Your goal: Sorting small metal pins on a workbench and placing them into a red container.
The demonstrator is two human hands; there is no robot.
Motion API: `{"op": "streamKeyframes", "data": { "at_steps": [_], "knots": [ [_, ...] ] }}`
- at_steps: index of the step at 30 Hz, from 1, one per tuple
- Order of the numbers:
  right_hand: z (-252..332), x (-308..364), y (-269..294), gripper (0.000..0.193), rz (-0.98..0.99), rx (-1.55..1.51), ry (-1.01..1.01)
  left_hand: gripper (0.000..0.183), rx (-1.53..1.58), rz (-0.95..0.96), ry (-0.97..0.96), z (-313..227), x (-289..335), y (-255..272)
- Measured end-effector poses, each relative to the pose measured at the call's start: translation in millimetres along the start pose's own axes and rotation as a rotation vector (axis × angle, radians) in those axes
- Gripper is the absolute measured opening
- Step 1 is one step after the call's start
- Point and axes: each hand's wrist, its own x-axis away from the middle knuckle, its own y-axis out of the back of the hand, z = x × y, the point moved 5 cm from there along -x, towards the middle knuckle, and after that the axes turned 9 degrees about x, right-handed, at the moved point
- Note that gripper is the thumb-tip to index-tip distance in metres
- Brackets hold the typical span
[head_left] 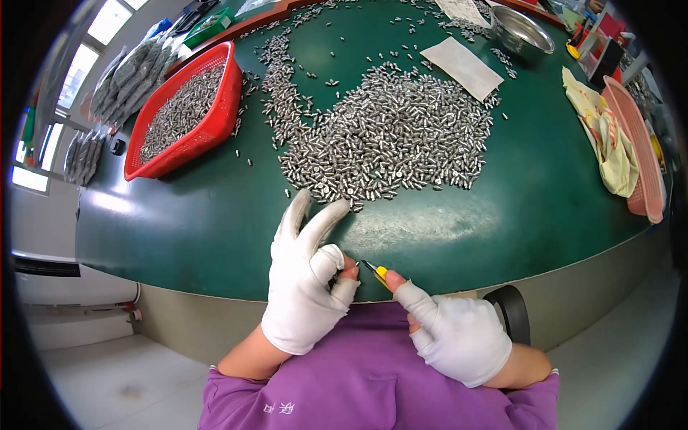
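My left hand (304,279), in a white glove with bare thumb and index tips, pinches a small silvery metal part (357,264) near the table's front edge. Its other fingers reach toward the near edge of a large heap of small metal parts (390,136). Also gloved in white, my right hand (459,330) is closed around a slim yellow-and-black knife-like tool (382,273). The tool's dark pointed tip faces the pinched part, a little to its right. Whether tip and part touch, I cannot tell.
A red plastic basket (227,107) full of similar parts stands at the left. Farther back lie a white paper sheet (462,66) and a steel bowl (522,36). On the right, a yellowish cloth (605,136) lies beside a pink basket (638,158). Bagged parts (136,75) are piled far left.
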Motion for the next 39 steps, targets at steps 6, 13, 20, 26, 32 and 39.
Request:
{"op": "streamKeyframes", "data": {
  "at_steps": [6, 13, 20, 26, 32, 39],
  "knots": [
    [2, -3, 6, 0.067, 0.013, 0.051, -0.006, 0.035, -0.027, 0.023, -0.009, -1, 0, 1],
    [0, -8, 7, 0.065, 0.025, 0.001, 0.006, 0.042, 0.048, -0.017, -0.023, 3, 2, -1],
    [-5, -12, 12, 0.064, -0.011, 0.006, 0.041, 0.038, 0.024, 0.053, 0.0, 1, -1, -1],
    [-5, -20, 23, 0.063, 0.159, -0.035, 0.074, 0.034, 0.038, 0.064, 0.028, 0, -2, 0],
    [-17, -18, 27, 0.064, -0.019, -0.084, -0.02, 0.027, 0.019, -0.01, 0.004, 5, 3, -2],
    [-120, 0, 61, 0.058, -0.534, 0.455, -0.459, 0.019, 0.772, -0.22, 0.245, 21, 19, 0]
  ]
}}
